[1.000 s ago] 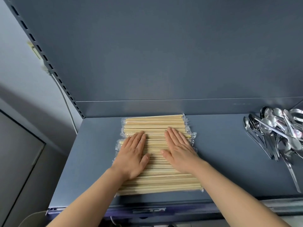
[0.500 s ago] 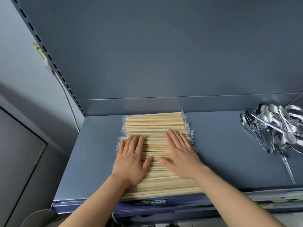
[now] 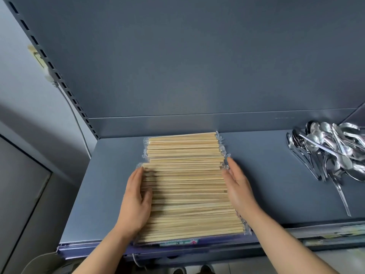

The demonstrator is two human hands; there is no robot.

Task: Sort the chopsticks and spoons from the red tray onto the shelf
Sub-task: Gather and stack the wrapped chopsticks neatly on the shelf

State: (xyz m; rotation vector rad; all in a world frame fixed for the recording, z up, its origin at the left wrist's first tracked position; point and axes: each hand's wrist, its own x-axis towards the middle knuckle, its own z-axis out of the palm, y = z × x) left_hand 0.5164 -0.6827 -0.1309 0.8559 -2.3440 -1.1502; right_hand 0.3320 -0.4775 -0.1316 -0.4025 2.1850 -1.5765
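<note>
A wide layer of plastic-wrapped wooden chopsticks (image 3: 185, 186) lies across the blue-grey shelf (image 3: 262, 175), from its back wall to its front edge. My left hand (image 3: 136, 200) presses flat against the left ends of the chopsticks, thumb resting on top. Against the right ends lies my right hand (image 3: 239, 188), fingers straight. A heap of shiny metal spoons (image 3: 327, 151) sits at the shelf's right end, apart from both hands. The red tray is out of sight.
The shelf's back panel (image 3: 197, 66) rises straight behind the chopsticks. A slotted upright (image 3: 59, 76) and a white cable (image 3: 77, 119) run down the left side. A price rail (image 3: 177, 243) lines the front edge. Bare shelf lies between chopsticks and spoons.
Both hands slid off the top of the chopsticks to the pile's two sides. The view moved closer and slightly down.
</note>
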